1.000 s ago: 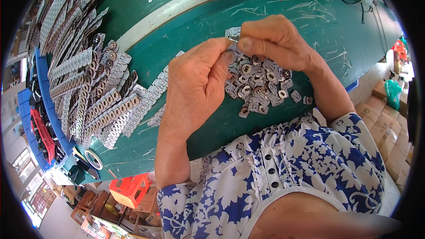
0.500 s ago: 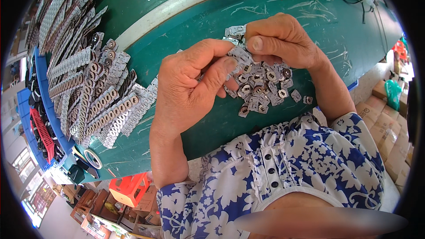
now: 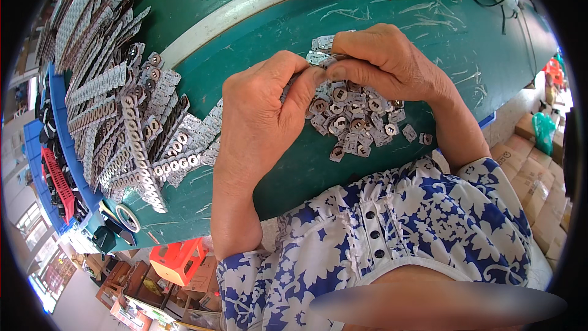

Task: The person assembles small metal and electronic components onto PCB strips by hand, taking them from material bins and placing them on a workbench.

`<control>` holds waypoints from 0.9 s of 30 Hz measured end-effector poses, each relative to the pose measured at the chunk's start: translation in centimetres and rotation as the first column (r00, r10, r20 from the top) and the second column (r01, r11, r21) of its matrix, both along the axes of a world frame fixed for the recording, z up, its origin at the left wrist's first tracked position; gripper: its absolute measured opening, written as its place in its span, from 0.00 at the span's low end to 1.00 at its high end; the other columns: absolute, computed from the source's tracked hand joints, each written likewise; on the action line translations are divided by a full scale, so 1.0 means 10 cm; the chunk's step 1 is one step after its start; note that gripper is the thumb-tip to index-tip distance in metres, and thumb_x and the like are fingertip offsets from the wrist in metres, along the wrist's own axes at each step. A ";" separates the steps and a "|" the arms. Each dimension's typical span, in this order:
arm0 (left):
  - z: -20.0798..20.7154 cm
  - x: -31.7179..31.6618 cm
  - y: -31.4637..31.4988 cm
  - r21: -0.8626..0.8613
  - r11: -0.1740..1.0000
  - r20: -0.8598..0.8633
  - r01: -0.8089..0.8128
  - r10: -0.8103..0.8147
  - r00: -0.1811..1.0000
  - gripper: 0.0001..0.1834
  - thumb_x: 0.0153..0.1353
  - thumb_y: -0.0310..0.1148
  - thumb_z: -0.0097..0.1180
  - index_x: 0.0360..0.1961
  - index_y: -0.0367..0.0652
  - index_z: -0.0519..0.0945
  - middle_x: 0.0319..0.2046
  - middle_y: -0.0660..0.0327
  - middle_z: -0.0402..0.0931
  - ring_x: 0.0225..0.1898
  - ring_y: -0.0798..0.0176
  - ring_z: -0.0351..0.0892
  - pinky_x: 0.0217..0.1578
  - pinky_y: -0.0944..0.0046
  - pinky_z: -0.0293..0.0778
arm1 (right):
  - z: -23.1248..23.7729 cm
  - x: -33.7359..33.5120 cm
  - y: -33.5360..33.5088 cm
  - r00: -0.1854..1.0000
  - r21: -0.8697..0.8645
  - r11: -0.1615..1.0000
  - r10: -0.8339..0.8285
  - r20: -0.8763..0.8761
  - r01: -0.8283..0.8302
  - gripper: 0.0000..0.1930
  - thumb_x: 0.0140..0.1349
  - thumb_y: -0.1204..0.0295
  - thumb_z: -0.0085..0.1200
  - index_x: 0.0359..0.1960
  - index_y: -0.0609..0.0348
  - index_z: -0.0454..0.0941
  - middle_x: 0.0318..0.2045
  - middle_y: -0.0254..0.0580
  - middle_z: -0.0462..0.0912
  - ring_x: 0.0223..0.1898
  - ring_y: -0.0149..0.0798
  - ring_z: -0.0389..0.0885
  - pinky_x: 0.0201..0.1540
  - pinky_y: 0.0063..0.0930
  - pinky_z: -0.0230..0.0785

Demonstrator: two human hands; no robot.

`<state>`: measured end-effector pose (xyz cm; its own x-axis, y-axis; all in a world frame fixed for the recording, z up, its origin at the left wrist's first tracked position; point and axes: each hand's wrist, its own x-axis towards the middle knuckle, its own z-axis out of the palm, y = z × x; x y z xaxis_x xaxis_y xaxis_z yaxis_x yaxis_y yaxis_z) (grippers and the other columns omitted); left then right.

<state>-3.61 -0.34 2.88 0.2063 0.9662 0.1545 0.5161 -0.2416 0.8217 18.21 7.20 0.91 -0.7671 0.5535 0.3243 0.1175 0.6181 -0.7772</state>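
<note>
Above a pile of small circuit boards (image 3: pixel 358 124), my two hands meet with thumbs and fingertips close together. My left hand (image 3: pixel 263 104) is closed in a pinch on a strip of small circuit boards (image 3: pixel 286 89), mostly hidden by the fingers. Pinched too, my right hand (image 3: pixel 386 64) grips the strip's other end beside the left thumb. Most loose boards are grey, and several carry a round metal part. More boards (image 3: pixel 323 44) lie just beyond my fingers.
A large heap of circuit board strips (image 3: pixel 122 122) covers the left of the green table (image 3: pixel 422 30). Blue bins (image 3: pixel 73 153) stand beyond it, near a tape roll (image 3: pixel 127 218). An orange stool (image 3: pixel 177 262) is below left; cardboard boxes (image 3: pixel 527 178) are at right.
My hands have drawn together, and the board piece that showed between them is now mostly covered by my fingers. Some strips at the right side of the heap lie differently.
</note>
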 end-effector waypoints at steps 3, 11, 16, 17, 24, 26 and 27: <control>0.08 0.02 -0.04 -0.309 0.949 0.378 0.064 0.060 0.924 0.06 0.67 0.28 0.62 0.36 0.35 0.81 0.22 0.61 0.81 0.21 0.71 0.79 0.23 0.72 0.74 | 0.07 -0.01 -0.06 1.000 -0.309 0.951 0.000 0.007 0.002 0.18 0.74 0.62 0.54 0.29 0.63 0.75 0.16 0.34 0.70 0.16 0.28 0.69 0.19 0.28 0.60; 0.00 0.03 0.00 -0.103 0.991 0.290 -0.082 0.109 0.951 0.03 0.67 0.25 0.61 0.39 0.36 0.82 0.28 0.61 0.81 0.26 0.70 0.80 0.25 0.70 0.74 | 0.05 -0.12 -0.13 0.961 -0.854 0.517 -0.259 -0.092 0.058 0.18 0.76 0.60 0.51 0.28 0.58 0.75 0.16 0.28 0.70 0.13 0.21 0.63 0.14 0.15 0.53; -0.06 0.09 0.01 0.196 0.974 0.039 -0.112 0.106 0.994 0.07 0.61 0.21 0.62 0.40 0.38 0.81 0.29 0.54 0.80 0.27 0.56 0.81 0.27 0.61 0.75 | 0.08 -0.12 -0.12 0.966 -0.634 0.749 -0.257 -0.012 0.191 0.18 0.76 0.61 0.51 0.29 0.60 0.76 0.17 0.29 0.71 0.18 0.22 0.66 0.19 0.19 0.58; -0.09 0.10 0.00 0.291 0.950 -0.030 -0.116 0.130 0.991 0.08 0.60 0.20 0.61 0.41 0.38 0.80 0.29 0.54 0.79 0.27 0.53 0.80 0.27 0.60 0.75 | 0.05 -0.14 -0.13 0.968 -0.497 0.840 -0.249 0.002 0.217 0.17 0.75 0.62 0.51 0.29 0.60 0.76 0.18 0.30 0.71 0.19 0.22 0.66 0.22 0.21 0.60; -0.08 0.14 0.04 0.363 0.909 -0.066 -0.205 0.244 0.968 0.10 0.60 0.20 0.61 0.42 0.39 0.80 0.28 0.55 0.78 0.24 0.51 0.79 0.24 0.58 0.75 | 0.07 -0.12 -0.15 0.984 -0.526 0.837 -0.180 -0.005 0.151 0.15 0.73 0.64 0.55 0.28 0.60 0.77 0.18 0.28 0.70 0.20 0.20 0.63 0.22 0.20 0.58; -0.11 0.16 0.04 0.364 0.910 -0.035 -0.199 0.227 0.973 0.10 0.60 0.20 0.61 0.42 0.39 0.80 0.29 0.56 0.79 0.24 0.51 0.79 0.24 0.58 0.75 | 0.16 -0.07 -0.09 0.967 -0.599 0.774 -0.255 0.002 0.205 0.16 0.73 0.64 0.55 0.27 0.59 0.77 0.18 0.27 0.70 0.20 0.18 0.64 0.22 0.19 0.57; -0.12 0.17 0.03 0.359 0.914 -0.010 -0.190 0.207 0.978 0.10 0.60 0.20 0.61 0.42 0.39 0.80 0.29 0.56 0.79 0.24 0.51 0.79 0.24 0.58 0.75 | 0.17 -0.05 -0.08 0.944 -0.671 0.697 -0.331 0.013 0.253 0.16 0.73 0.64 0.55 0.27 0.59 0.77 0.17 0.26 0.69 0.20 0.17 0.65 0.21 0.17 0.56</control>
<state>-1.94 -0.01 1.64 0.0314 0.8714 0.4895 0.6193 -0.4014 0.6749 17.67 6.37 2.61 -0.5146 0.8458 -0.1408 0.1019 -0.1028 -0.9895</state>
